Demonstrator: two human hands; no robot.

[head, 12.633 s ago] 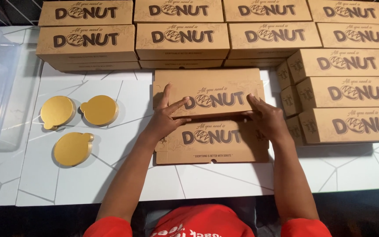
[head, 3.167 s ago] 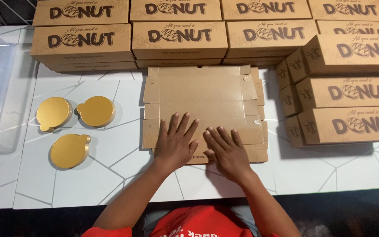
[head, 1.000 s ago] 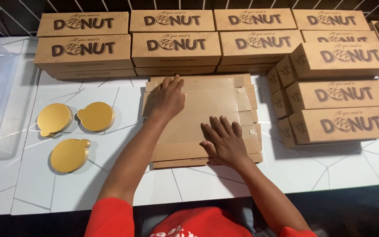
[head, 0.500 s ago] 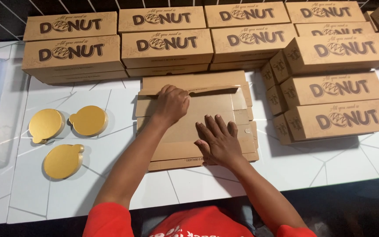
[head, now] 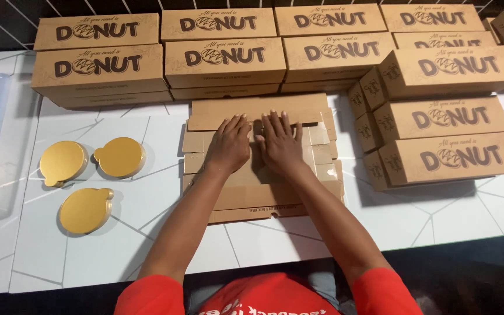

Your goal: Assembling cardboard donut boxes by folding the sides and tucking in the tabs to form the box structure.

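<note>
Near the front edge of the white bench (head: 147, 210) lies a flat brown box (head: 263, 198); the left hand (head: 228, 146) and right hand (head: 280, 143) press on it side by side, fingers spread flat, holding nothing; three gold discs (head: 91, 175) sit to the left; made-up boxes (head: 223, 58) stand stacked behind and to the right.

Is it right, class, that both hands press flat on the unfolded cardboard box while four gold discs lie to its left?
Not quite: the head view shows three gold discs, not four. Both the left hand and right hand do press flat on the unfolded cardboard box.
</note>
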